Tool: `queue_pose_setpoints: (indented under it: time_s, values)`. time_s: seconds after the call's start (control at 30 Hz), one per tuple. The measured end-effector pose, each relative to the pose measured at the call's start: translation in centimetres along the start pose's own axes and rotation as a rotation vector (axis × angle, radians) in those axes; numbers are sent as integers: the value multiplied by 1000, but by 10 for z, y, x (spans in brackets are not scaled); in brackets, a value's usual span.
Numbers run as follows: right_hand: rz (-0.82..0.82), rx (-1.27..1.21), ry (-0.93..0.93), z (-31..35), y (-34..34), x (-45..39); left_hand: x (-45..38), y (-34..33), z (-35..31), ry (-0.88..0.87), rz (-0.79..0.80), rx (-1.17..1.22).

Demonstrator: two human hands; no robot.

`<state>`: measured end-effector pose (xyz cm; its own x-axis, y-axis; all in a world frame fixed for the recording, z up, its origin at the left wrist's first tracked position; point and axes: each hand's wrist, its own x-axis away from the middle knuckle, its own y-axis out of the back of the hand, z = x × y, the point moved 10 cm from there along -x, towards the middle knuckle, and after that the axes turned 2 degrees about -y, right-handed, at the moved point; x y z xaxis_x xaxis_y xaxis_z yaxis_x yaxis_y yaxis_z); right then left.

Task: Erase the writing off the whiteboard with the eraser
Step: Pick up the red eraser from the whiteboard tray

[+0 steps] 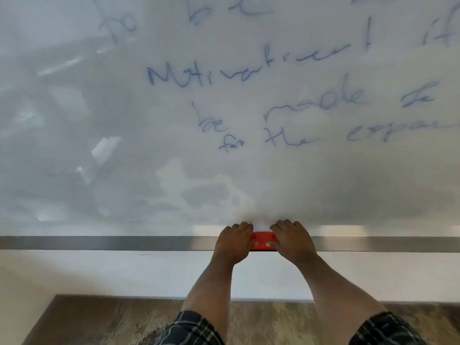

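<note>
Head view: I see both hands at the whiteboard's (124, 145) bottom edge, on the metal tray (99, 242). My left hand (232, 244) and right hand (292, 241) each grasp an end of the red eraser (263, 241), fingers curled over its top, thumbs on its face. The blur makes the grip hard to judge, though. Blue writing (273, 95) sits well above, upper right.

Both hands, left (232, 242) and right (293, 241), grip red eraser (263, 241) on whiteboard (99, 145) tray (99, 242); blue writing (249, 70) above.
</note>
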<state>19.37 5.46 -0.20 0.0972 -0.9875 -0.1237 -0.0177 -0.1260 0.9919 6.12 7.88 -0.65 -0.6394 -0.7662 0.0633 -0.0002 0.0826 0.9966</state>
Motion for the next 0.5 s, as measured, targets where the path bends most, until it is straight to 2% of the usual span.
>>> queue_pose_setpoints:
  time_s: [0.07, 0.2, 0.37, 0.5]
  values:
    - [130, 24, -59, -6, -21, -2, -6, -6, 5, 30, 28, 21]
    - [237, 70, -71, -10, -46, 1, -10, -24, 10, 63, 103, 34]
    - [276, 73, -54, -12, -62, 2, -13, -40, 9, 59, 131, 60]
    - [244, 65, -22, -9, -64, 2, -15, -47, 7, 56, 138, 67]
